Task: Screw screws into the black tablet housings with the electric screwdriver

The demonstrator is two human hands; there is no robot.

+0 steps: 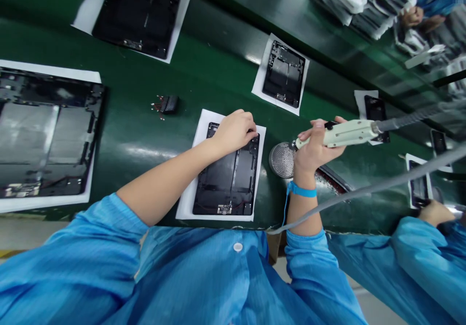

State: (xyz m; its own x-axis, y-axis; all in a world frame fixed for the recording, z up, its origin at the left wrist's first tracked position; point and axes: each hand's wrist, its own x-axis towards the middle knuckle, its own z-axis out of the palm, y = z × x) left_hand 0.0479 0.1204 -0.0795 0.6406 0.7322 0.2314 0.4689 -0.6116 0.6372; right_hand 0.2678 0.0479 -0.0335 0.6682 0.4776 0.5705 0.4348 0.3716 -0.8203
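Big open tablet [69, 126]: well to the left of my left hand, on a white sheet [83, 75], cut off by the view's edge
Upper tablet [145, 14]: beyond my left hand and to its left, face of parts upward
Black part [170, 104]: nearer my left hand, slightly beyond it, with red wires at 1 end
Left hand [236, 131]: fingers curled down at the far end of the middle tablet; I cannot tell whether they pinch anything
Middle tablet [225, 179]: flat under my left hand, insides showing, on white paper [185, 208]
Small tablet [284, 75]: beyond my 2 hands, between them
Silver disc [282, 160]: round and dimpled, just left of my right hand
Right hand [315, 153]: wrapped around a pale green tool [353, 133], blue strap [304, 191] at my wrist
Grey cable [364, 188]: crossing in front of my right forearm
Co-worker's hand [435, 212]: well to the right of my right hand, near another tablet [418, 186]
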